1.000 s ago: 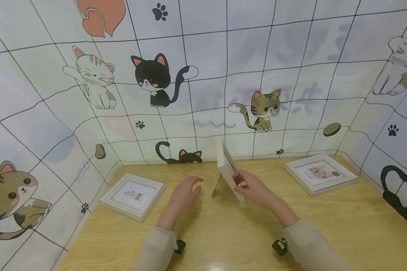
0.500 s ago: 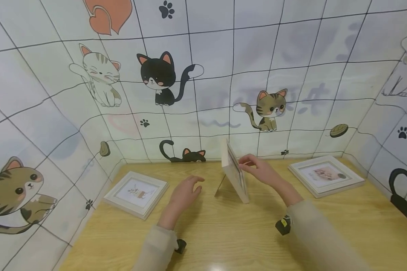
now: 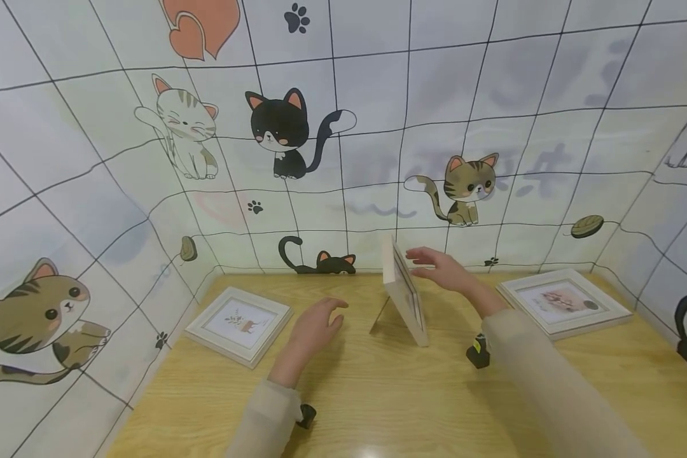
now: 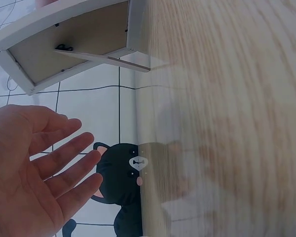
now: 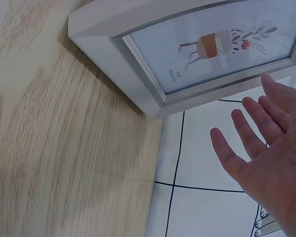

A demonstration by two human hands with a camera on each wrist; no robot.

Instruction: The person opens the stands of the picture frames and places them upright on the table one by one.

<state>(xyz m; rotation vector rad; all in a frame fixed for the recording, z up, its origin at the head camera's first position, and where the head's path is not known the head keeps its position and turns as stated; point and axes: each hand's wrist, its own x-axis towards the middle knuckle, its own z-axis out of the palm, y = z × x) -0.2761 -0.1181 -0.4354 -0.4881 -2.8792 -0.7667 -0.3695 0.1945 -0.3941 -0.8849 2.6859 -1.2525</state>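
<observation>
A white picture frame stands tilted on the table between my hands, propped on its rear leg. In the left wrist view the frame's brown backing and thin easel leg show. Its front carries a print of an animal with leaves, seen in the right wrist view. Just right of the frame, my right hand has its fingers spread and grips nothing; whether the thumb touches the frame I cannot tell. My left hand hovers to the left, fingers loosely extended, apart from the frame.
Two more white picture frames lie flat, face up: one with a plant-and-animal print at the left, another with a pinkish print at the right. A cat-patterned wall covering encloses the wooden table at the back and sides.
My right hand has let go of the standing frame's lower edge and moved up and away along its front side, fingers spreading. The frame stays upright; the left hand has barely moved.
</observation>
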